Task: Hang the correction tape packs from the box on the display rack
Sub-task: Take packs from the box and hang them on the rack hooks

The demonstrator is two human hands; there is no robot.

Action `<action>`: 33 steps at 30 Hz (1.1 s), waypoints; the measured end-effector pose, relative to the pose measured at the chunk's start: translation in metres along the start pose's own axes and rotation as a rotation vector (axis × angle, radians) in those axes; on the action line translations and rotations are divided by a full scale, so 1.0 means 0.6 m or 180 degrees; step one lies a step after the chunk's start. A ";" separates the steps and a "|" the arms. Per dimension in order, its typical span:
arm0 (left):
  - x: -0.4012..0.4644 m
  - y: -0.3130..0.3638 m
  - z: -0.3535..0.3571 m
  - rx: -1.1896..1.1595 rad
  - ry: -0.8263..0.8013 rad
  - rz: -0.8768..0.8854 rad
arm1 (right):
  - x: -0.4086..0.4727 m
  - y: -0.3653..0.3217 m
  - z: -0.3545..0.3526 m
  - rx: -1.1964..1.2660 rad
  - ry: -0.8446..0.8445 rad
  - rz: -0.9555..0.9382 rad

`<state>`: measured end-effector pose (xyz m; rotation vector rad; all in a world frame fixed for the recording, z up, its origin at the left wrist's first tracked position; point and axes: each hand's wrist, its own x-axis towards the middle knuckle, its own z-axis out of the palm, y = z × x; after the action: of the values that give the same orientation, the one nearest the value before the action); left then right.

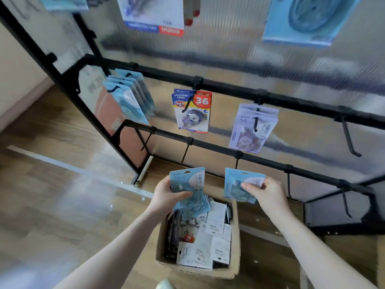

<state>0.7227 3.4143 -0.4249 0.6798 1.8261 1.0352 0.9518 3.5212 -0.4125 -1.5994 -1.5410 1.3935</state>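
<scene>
- We see light blue packs held over a brown box.
- We see a black rack.
- We see a red and yellow pack with a white "36".
- We see pale purple packs.
- We see a brown wood floor.

Two bare forearms enter from the lower edge of the frame. Left hand and right hand: no gloves, rings, watch or sleeves visible. Fingernails short and unpainted.
</scene>
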 end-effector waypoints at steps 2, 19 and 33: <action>-0.015 0.035 -0.013 0.0055 -0.0029 0.0057 | -0.013 -0.034 -0.015 -0.0008 0.0081 0.0004; -0.101 0.163 0.140 0.0294 -0.0067 0.0346 | -0.069 -0.049 -0.228 -0.0013 0.0330 -0.0059; -0.129 0.249 0.395 0.0229 -0.0527 0.0427 | -0.054 0.008 -0.454 -0.0065 0.0447 -0.0022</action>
<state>0.9736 3.5161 -0.3195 0.9150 1.6986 0.9726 1.2036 3.5665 -0.3138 -1.6650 -1.4814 1.2377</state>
